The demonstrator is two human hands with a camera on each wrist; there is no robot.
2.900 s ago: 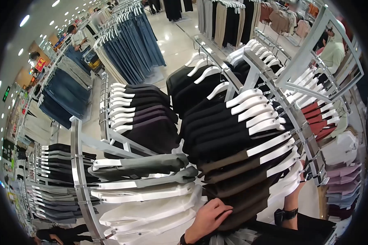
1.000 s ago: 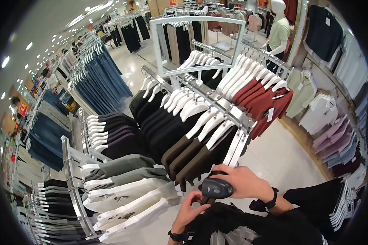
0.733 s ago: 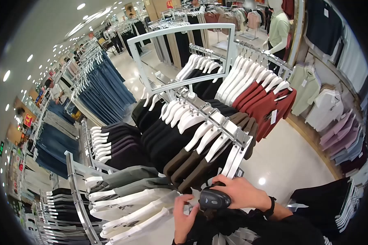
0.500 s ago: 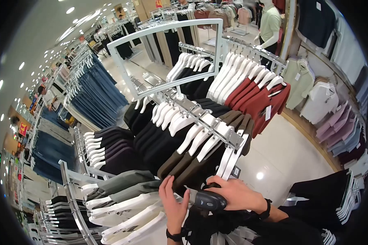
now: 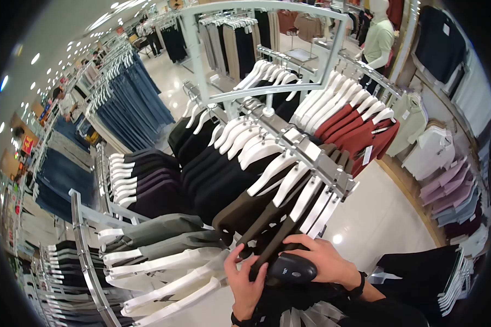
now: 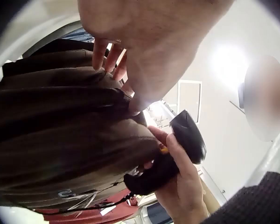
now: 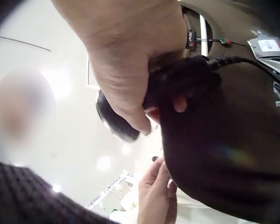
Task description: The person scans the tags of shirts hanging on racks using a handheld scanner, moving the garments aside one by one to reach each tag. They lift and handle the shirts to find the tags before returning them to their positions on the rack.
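A black handheld barcode scanner (image 5: 294, 268) is in my right hand (image 5: 327, 261), the fingers and thumb wrapped round it. Its cable (image 7: 245, 59) runs along a brown top in the right wrist view. Left of the scanner, my left hand (image 5: 245, 279) pinches the edge of a brown top (image 6: 60, 130), thumb on the near side, fingers partly hidden behind the cloth. The brown tops (image 5: 273, 240) hang from white hangers (image 5: 303, 197) at the near end of a metal rail (image 5: 322, 163). A printed tag (image 7: 268, 45) hangs against the brown cloth.
White and grey tops (image 5: 169, 267) hang on a rack at the left. A white sign frame (image 5: 341, 49) stands on the rail. Red tops (image 5: 354, 133) hang behind it, and black clothes (image 5: 420, 267) at the right. Pale floor (image 5: 376, 201) lies between.
The left hand was raised with spread fingers half a second ago and has come onto the brown top. The near brown tops now hang farther apart. The scanner, unseen 2.9 s ago, stays in the right hand.
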